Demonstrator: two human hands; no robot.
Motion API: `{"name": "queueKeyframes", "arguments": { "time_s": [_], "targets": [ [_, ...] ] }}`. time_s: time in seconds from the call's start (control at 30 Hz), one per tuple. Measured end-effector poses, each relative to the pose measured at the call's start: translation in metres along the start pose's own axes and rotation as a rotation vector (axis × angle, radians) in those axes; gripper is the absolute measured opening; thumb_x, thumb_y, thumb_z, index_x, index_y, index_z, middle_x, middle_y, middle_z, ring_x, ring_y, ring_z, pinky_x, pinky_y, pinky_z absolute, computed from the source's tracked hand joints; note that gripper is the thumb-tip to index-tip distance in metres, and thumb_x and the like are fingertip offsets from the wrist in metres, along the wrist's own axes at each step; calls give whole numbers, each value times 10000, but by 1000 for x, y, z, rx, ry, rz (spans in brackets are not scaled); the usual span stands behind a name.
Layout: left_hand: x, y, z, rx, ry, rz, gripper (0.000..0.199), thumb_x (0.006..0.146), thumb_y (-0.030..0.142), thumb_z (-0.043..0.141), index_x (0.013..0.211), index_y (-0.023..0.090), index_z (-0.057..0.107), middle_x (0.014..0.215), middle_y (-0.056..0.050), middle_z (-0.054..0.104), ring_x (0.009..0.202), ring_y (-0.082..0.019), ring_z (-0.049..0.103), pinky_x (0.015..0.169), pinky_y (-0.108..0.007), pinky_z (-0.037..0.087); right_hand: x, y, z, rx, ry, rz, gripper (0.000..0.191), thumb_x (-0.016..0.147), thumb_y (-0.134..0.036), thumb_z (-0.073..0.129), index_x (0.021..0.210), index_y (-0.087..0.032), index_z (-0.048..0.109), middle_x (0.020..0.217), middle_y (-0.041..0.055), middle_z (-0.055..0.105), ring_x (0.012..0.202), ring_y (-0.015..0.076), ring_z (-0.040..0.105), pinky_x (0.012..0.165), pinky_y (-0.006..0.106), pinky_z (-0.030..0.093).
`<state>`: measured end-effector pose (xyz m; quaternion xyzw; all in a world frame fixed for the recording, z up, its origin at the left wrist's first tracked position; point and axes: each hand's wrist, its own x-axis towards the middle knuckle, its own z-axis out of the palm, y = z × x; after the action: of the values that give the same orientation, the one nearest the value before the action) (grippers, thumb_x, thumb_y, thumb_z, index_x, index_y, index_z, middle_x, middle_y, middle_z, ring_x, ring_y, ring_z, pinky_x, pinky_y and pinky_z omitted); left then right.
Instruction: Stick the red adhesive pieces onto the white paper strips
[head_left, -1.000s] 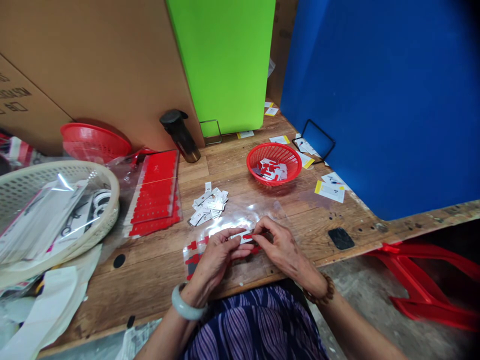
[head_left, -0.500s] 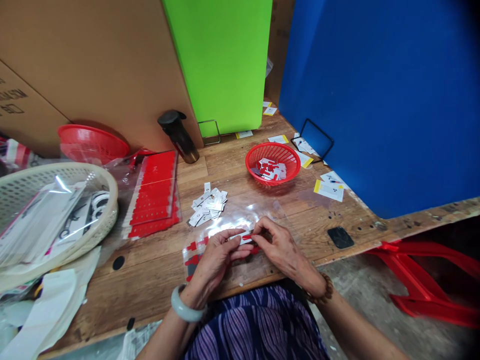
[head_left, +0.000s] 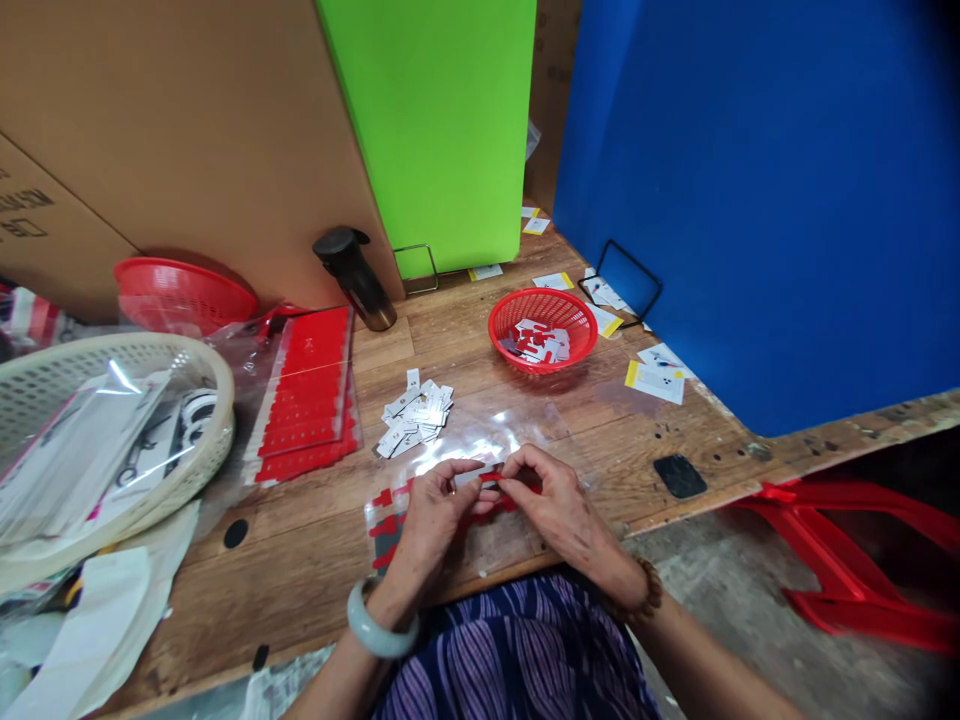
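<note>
"One clear plastic sheet (head_left: 541, 425), lower centre of my feed. Over it?"
"Left hand (head_left: 437, 508) pinching a white card (head_left: 472, 474); right hand (head_left: 564, 508), thumb to finger, pinching a red piece (head_left: 491, 478) at the card's right end. Can't tell if they're joined."
"Handling?"
"I'd guess light, thin, stiffish, creases easily. Hold by edges."

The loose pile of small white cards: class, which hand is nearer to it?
Left. The left hand is on the near side of the card pile, slightly to its right; the right hand is farther off to the right.
</note>
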<state>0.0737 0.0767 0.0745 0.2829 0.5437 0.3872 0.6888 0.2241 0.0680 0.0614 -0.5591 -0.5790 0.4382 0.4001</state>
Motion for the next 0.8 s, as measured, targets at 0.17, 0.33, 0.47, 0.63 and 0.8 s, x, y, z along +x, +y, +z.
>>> {"name": "queueKeyframes", "arguments": {
  "time_s": [0.17,0.33,0.47,0.63,0.8],
  "targets": [
    [-1,2,0,43,-11,13,297,702,147,711,968,98,589,699,-92,726,610,-161,697,621,-222,558,-2,-7,-1,-10,54,-10,93,760,-133,551,694,-199,551,784,0,572,781,159,540,695,268,405],
    [-1,4,-2,21,-16,-51,284,715,89,683,979,93,579,667,-88,716,609,-168,699,620,-220,561,0,-9,-6,27,-23,53,97,777,-128,514,731,-203,556,698,-28,558,658,133,515,619,249,393],
    [0,4,-2,-28,-17,-107,272,721,37,654,976,89,576,654,-80,706,604,-155,695,609,-199,559,3,-6,-5,9,-21,55,94,774,-124,502,733,-198,544,669,-33,545,630,126,509,594,240,390],
    [1,4,-3,-40,-4,-126,240,747,2,600,970,84,566,673,-88,710,600,-151,696,597,-192,560,5,-4,-2,-39,3,58,91,774,-127,497,727,-193,537,658,-33,550,610,121,521,576,231,393],
    [-1,5,-2,-29,-15,-140,244,751,-3,596,979,77,563,639,-84,704,593,-152,696,608,-197,562,4,-3,0,-66,22,32,94,775,-120,496,730,-195,529,678,-31,559,613,117,524,576,226,391]
  ]
}}
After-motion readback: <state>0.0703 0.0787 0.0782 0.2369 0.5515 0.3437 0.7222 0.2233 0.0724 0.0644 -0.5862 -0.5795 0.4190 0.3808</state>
